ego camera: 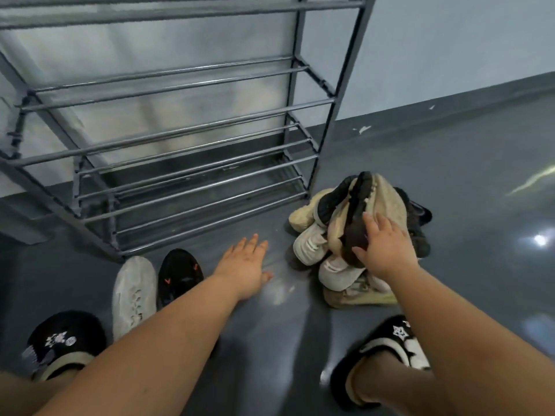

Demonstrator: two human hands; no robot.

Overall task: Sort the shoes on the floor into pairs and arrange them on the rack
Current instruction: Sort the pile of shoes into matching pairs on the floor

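two shoes lie apart from the rest on the floor [450, 175]: a pale grey shoe [134, 292] and a black shoe with orange marks [179, 276], side by side just in front of the rack [192, 139], whose bars carry nothing in view. they are not a pair. the other shoes sit in a heap [357, 235] to the right of the rack's near corner post, cream, white and dark ones stacked on each other. the right hand [383, 246] rests on top of the heap, fingers spread over a dark-soled shoe [357, 217] that lies upside down on a cream one; the grip looks loose, laid over the sole rather than closed round it. the left hand [244, 265] hovers low over the bare floor between the two loose shoes and the heap, fingers straight, holding nothing. the person's own feet in black slippers show at the bottom. the risk from here is in the heap: a pull on the top shoe with so light a hold could let it slip, or drag the cream shoe with it and tumble the stack. the cream and white shoes look alike, so a wrong match is easy.
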